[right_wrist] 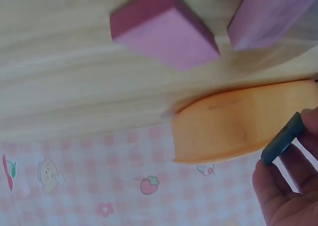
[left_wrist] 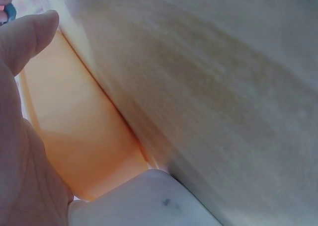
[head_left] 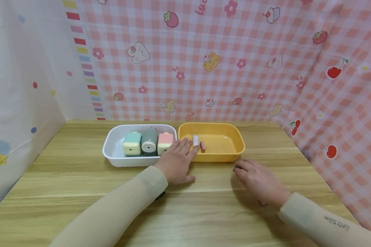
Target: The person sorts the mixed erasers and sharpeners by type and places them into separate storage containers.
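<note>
My left hand has its fingers straight and reaches over the near rims where the white tray meets the yellow tray. Its thumb points right, as the left wrist view also shows. Inside the yellow tray lie a pale lavender block and a small red-brown block. To the right of that tray's near corner, my right hand pinches a small dark green block between thumb and fingers. Two pink blocks, a nearer one and another, lie on the table by the right wrist.
The white tray holds three pencil sharpeners with round holes: mint, grey-green and pink. A dark object is partly hidden by the left forearm. Patterned cloth walls the wooden table at back and sides.
</note>
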`<state>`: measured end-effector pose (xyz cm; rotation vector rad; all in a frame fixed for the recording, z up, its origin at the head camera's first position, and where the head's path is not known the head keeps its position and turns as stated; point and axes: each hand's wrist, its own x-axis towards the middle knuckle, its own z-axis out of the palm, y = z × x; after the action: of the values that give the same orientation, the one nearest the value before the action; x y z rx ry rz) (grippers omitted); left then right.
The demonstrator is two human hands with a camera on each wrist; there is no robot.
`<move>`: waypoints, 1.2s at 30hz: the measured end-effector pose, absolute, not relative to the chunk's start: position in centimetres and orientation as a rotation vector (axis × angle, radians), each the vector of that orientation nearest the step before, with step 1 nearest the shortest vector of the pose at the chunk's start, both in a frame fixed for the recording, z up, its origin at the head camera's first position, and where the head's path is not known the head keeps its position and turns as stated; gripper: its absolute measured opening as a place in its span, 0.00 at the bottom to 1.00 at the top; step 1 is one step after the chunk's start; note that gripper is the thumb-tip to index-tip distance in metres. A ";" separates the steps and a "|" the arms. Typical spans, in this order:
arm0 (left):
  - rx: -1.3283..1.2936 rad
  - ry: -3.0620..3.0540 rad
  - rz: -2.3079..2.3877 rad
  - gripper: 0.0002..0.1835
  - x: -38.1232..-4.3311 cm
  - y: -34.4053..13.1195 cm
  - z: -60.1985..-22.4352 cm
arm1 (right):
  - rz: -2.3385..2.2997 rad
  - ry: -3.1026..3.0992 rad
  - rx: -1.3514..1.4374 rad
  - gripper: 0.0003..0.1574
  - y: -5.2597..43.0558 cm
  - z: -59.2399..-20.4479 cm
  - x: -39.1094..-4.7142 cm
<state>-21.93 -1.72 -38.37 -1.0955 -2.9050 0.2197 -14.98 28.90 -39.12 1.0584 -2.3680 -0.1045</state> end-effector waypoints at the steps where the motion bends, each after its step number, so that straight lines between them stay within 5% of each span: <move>1: -1.096 -2.904 0.218 0.58 -21.9 -1.7 -38.4 | -0.100 -2.346 1.068 0.18 28.8 -39.0 -15.1; 36: -1.096 -2.935 0.204 0.58 -21.9 -1.8 -38.1 | -0.197 -2.263 1.126 0.18 27.2 -36.5 -18.3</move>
<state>-21.91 -1.75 -38.08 -1.0956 -2.9354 0.2040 -18.27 27.25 -36.46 1.1260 -2.2629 -0.1970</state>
